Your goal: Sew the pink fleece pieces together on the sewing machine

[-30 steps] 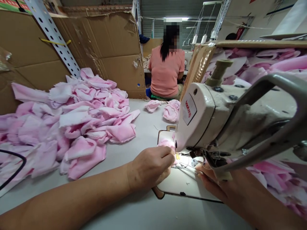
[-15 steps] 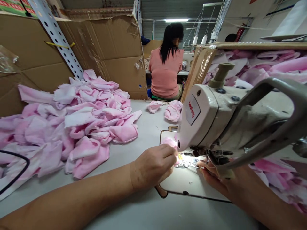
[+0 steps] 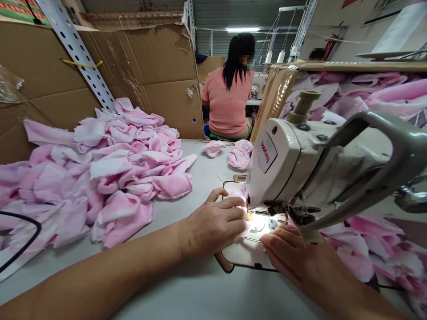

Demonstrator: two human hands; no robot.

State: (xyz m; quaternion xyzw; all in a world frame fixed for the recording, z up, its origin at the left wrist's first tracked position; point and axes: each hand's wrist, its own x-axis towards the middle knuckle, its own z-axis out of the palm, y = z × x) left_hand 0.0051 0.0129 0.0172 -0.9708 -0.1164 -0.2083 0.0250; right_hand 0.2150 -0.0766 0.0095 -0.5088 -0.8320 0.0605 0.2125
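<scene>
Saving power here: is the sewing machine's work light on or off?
On: a bright patch of light falls on the machine bed just under the sewing machine head.

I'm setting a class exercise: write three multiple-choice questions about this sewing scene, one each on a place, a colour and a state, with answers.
1. Where is the left hand? A: on the pink fabric beside the sewing machine's head; B: inside a cardboard box; C: on the thread stand.
2. What colour is the seated co-worker's top? A: green; B: black; C: salmon pink.
3. What state is the light under the machine head in? A: off; B: lit; C: removed.

1: A, the fingers lie over the fabric. 2: C, the top's back shows that colour. 3: B, a bright patch shines below the head.
</scene>
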